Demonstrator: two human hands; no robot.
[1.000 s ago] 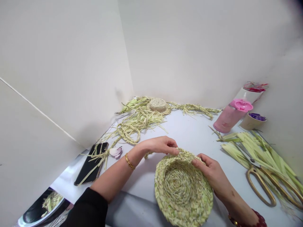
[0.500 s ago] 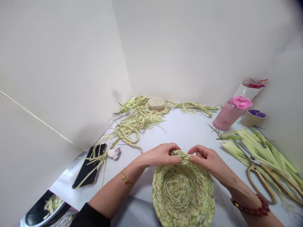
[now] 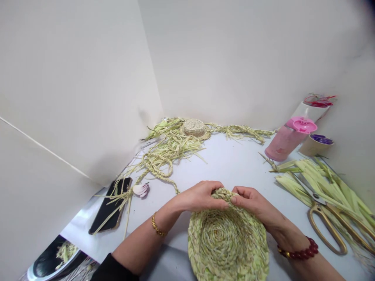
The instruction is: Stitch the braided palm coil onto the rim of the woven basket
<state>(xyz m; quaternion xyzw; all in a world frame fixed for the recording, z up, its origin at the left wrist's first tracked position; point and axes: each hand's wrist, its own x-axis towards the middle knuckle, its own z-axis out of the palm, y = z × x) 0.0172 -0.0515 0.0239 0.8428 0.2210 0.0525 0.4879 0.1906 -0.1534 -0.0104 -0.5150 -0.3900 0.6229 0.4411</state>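
Note:
A round basket (image 3: 225, 242) of coiled, braided pale-green husk is tilted so that its hollow inside faces me. My left hand (image 3: 205, 196) grips its far rim, thumb inside and fingers behind the edge. Close beside it, my right hand (image 3: 250, 201) pinches the same rim, its thumb pressed on the braid and the other fingers curled behind. The fingertips behind the rim are hidden, and whether they hold a needle or strand I cannot tell. The near edge of the basket runs out of view at the bottom.
Scissors (image 3: 318, 199) lie on loose husks (image 3: 325, 179) at right, near a pink bottle (image 3: 283, 142) and a cup (image 3: 316, 145). At left are a phone (image 3: 109, 207) and a garlic-like bulb (image 3: 141, 190). A small straw hat (image 3: 193, 128) and a braid (image 3: 155, 168) lie at the back.
My right hand has come slightly left and down and now closes firmly on the rim next to my left thumb. The basket has shifted slightly; the left hand keeps its grip.

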